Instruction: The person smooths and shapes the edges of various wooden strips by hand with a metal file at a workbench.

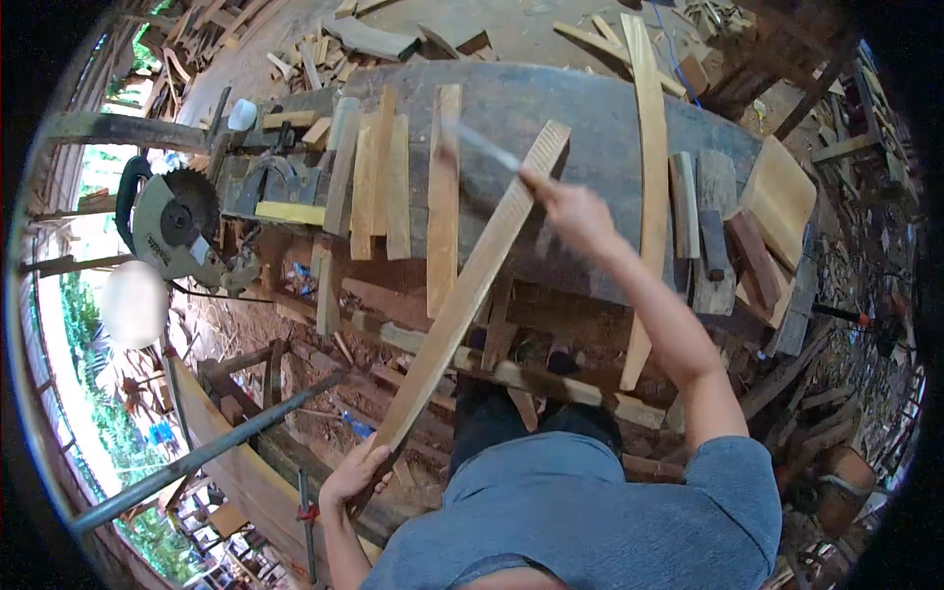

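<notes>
I see bare top only in the middle of the workbench [600, 128], between the long plank [470, 285] I hold slanting across its near edge and the curved strip [651, 167] lying from far edge to near edge. Toward the left edge, upright slats [383, 182] crowd together, with the circular saw [177, 221] hanging off that corner. The right end is blocked by stacked offcuts [733, 246].

- The tool [482, 146] in my right hand [575, 211] is smeared by motion; I can't tell what it is.
- My left hand [356, 474] covers the long slat's [472, 285] near end.
- A blurred white patch [133, 303] hides whatever's beside the circular saw [177, 224].
</notes>
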Demonstrator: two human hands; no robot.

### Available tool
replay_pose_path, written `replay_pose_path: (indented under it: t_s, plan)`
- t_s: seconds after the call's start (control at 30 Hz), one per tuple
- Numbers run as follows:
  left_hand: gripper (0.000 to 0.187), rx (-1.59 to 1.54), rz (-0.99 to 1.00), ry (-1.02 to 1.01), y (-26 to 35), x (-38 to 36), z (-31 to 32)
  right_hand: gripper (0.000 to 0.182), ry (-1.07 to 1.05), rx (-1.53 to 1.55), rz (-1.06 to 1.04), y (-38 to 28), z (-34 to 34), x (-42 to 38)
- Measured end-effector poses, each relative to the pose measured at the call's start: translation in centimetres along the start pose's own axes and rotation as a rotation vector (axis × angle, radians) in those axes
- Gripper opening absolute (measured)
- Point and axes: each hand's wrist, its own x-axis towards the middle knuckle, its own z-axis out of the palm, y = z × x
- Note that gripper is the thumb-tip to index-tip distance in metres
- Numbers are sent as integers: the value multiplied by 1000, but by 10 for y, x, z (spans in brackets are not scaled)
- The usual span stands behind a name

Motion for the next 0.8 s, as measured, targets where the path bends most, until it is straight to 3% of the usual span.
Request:
replay_pose_path:
  t_s: [0.13,0.27,0.33,0.4,0.53,0.67,0.77,0.8]
  plan:
    - [47,9,23,-35,-7,2,-5,44,247,-162,178,46,-19,57]
    - [46,61,-22,-57,-5,2,-7,45,181,-94,62,22,-7,25]
    - [44,30,-25,-14,-11,5,-4,45,148,-130,-94,18,7,7]
    - [43,54,-31,-43,-20,8,-5,46,213,-75,117,33,-3,28]
    - [41,82,-16,-28,-11,5,-3,42,260,-38,89,34,1,45]
    - [37,53,2,-70,-14,8,-2,43,69,-110,-46,5,10,7]
    - [40,8,-61,15,-23,10,3,41,205,-104,124,34,-8,47]
    - [40,8,-55,23,-24,9,4,41,297,-115,97,37,-11,55]
